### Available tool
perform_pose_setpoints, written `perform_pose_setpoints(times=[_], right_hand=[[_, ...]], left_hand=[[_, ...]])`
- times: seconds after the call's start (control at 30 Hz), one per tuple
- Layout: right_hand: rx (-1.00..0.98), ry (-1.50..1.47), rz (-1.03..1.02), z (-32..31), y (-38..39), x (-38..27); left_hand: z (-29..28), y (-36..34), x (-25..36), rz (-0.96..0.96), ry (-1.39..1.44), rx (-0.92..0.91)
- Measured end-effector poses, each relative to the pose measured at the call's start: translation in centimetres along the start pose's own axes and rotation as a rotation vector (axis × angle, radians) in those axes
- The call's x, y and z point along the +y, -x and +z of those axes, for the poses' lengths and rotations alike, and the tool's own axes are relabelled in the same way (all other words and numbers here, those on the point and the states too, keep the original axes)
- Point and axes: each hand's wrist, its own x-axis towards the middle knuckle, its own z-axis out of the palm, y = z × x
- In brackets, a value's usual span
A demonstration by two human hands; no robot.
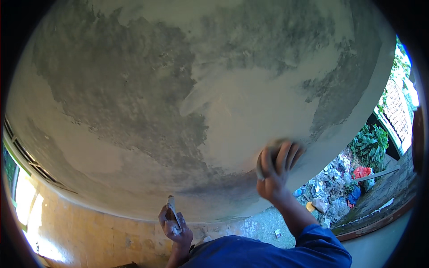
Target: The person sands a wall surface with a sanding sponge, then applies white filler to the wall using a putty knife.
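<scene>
In front of me a large wall [241,116] carries patchy pale filler over dark grey plaster. My right hand [275,172] is pressed against its lower right part, with bent fingers closed over a greyish pad-like thing [259,166]. Motion blurs the fingertips, and most of that thing is hidden under them. Lower and to the left, my left hand [175,228] grips a thin, whitish flat piece [171,204] that points up toward the wall. Its exact kind is not clear; the fingers cover part of it.
A yellowish-brown floor [120,236] lies below the wall at left, beside a bright opening [33,214]. To the right, rubble and litter [324,192], green plants [371,143] and a low dark wall [393,190] show outdoors. A slatted vent [33,158] is at far left.
</scene>
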Motion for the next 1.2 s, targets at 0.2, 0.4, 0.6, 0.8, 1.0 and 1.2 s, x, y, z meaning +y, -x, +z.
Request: perform_pose_setpoints(times=[0.2,0.4,0.6,0.8,1.0,1.2], right_hand=[[0.141,0.017,0.072,-1.0,-3.9,-1.2],[-0.001,0.080,-0.007,3.4,4.6,-3.6],[0.040,0.090,0.072,-1.3,-7.6,-3.8],[0.037,0.107,0.083,1.4,-1.9,-5.0],[-0.011,0.150,-0.031,-2.3,-5.7,-1.6],[0.263,0.176,-0.009,-6.7,-13.9,0.8]], left_hand=[[-1.4,-1.7,-0.2,-0.020,-0.022,-0.049],[-2.5,-0.8,-2.2,0.024,0.180,0.017],[-2.6,-2.2,-1.7,-0.004,0.172,-0.104],[-3.2,-0.5,-2.9,-0.066,0.140,-0.093],[-2.5,-2.6,-0.5,-0.231,0.244,-0.125],[-2.4,-3.4,-0.5,-0.253,0.331,-0.141]])
